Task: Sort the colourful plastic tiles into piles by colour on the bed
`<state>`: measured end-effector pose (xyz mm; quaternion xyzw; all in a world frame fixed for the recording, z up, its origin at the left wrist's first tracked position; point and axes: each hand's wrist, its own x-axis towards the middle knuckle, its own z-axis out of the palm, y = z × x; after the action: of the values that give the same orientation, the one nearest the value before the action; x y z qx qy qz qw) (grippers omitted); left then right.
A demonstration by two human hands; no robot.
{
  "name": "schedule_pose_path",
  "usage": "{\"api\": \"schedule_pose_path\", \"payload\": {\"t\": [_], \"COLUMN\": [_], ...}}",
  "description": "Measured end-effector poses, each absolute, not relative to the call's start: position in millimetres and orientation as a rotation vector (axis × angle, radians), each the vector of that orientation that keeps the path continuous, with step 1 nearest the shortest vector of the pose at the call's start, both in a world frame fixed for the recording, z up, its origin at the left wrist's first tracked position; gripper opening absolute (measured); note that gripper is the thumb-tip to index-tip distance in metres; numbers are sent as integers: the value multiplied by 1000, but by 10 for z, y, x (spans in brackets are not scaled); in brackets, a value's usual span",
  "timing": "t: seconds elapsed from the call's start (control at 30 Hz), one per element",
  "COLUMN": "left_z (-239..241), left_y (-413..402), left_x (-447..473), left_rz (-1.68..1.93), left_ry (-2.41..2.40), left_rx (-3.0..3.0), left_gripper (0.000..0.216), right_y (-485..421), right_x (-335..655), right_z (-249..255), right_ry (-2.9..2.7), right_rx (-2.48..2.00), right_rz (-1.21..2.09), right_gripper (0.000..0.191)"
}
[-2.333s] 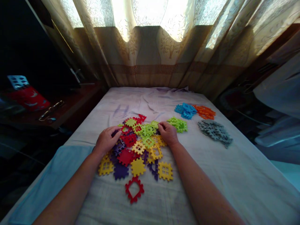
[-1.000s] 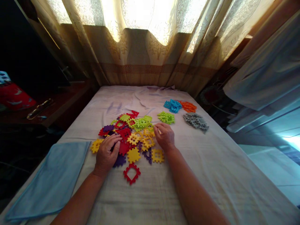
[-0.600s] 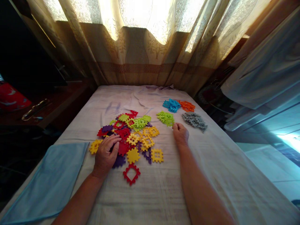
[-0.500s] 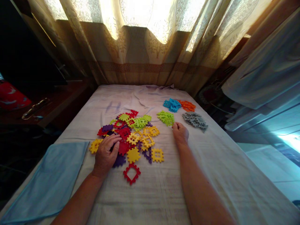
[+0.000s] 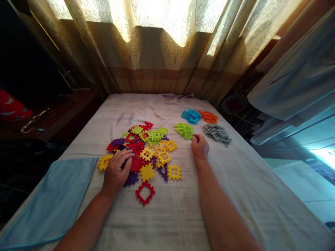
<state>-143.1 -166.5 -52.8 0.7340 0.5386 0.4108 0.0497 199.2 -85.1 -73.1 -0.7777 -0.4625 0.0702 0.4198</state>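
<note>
A mixed pile of flat toothed plastic building tiles lies on the cloth-covered surface, with red tiles (image 5: 137,164), yellow tiles (image 5: 147,172), purple tiles (image 5: 131,179) and light green tiles (image 5: 155,137). My left hand (image 5: 117,170) rests on the pile's near left side, fingers stretched and slightly bent. At the right edge of a separate light green heap (image 5: 184,130), my right hand (image 5: 200,146) is closed, fingers curled and thumb side up. Whatever its fingertips may hold is hidden. One red frame-shaped tile (image 5: 153,192) lies apart, nearest me.
Blue tiles (image 5: 191,116), orange tiles (image 5: 208,116) and grey tiles (image 5: 217,134) form heaps at the far right. A light blue cloth (image 5: 52,198) covers the left edge. Behind the surface hangs a patterned curtain (image 5: 157,55); draped fabric (image 5: 293,76) hangs on the right.
The whole view has shifted slightly. Both hands stay nearly where they were, and the tile heaps look the same.
</note>
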Motion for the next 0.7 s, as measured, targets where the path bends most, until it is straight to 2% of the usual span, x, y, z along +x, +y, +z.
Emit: {"api": "schedule_pose_path", "payload": {"t": [0.17, 0.3, 0.47, 0.7], "left_z": [-542, -552, -557, -551], "left_y": [-1655, -1646, -1646, -1654], "left_x": [-1441, -1442, -1441, -1435], "left_rz": [1268, 1268, 1270, 1311], "left_ry": [1634, 1620, 1625, 1591], "left_rx": [2249, 2253, 2256, 2281], "left_gripper": [24, 23, 24, 22], "right_y": [-858, -924, -1022, -915], "right_x": [1635, 1249, 1006, 946], "right_z": [-655, -624, -617, -537], "right_ry": [-1412, -1769, -1955, -2030], "right_rx": [-1783, -1642, -1757, -1797], "right_rz": [246, 235, 217, 248], "right_gripper": [31, 36, 44, 41]}}
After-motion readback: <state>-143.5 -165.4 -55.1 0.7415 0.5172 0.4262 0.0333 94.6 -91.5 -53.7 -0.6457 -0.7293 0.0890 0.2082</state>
